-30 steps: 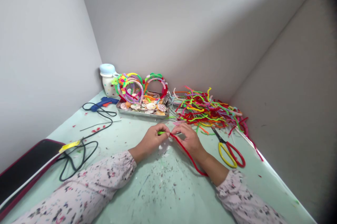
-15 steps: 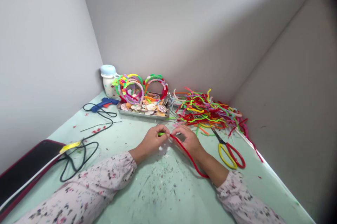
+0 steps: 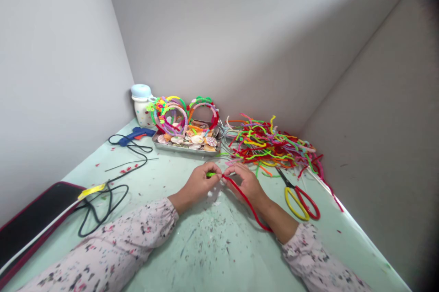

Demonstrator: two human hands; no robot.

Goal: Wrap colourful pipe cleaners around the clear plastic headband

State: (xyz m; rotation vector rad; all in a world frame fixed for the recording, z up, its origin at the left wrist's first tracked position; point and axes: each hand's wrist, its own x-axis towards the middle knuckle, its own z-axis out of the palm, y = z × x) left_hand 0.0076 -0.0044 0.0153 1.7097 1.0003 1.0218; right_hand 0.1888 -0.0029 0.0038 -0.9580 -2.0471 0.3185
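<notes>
My left hand (image 3: 205, 177) is closed in a pinch on a short green fuzzy pipe cleaner piece (image 3: 210, 174), most of it hidden by the fingers. Close beside it, my right hand (image 3: 246, 182) pinches the end of a red pipe cleaner (image 3: 249, 205). The red length runs down over the right hand toward the wrist. The two sets of fingertips nearly meet above the table. Whether the red and green pieces are joined cannot be made out.
Scissors (image 3: 297, 198) lie right of my hands, before a heap of pipe cleaners (image 3: 267, 141). Behind stands a metal tray (image 3: 185, 149) of shells with fuzzy headbands (image 3: 174, 118). At left are a blue glue gun (image 3: 135, 135), black cable (image 3: 111, 209), lidded cup (image 3: 142, 109) and dark pad (image 3: 34, 209).
Both hands hold nearly the same place, with only a slight shift of the fingertips at the red pipe cleaner's end. Nothing else has visibly moved.
</notes>
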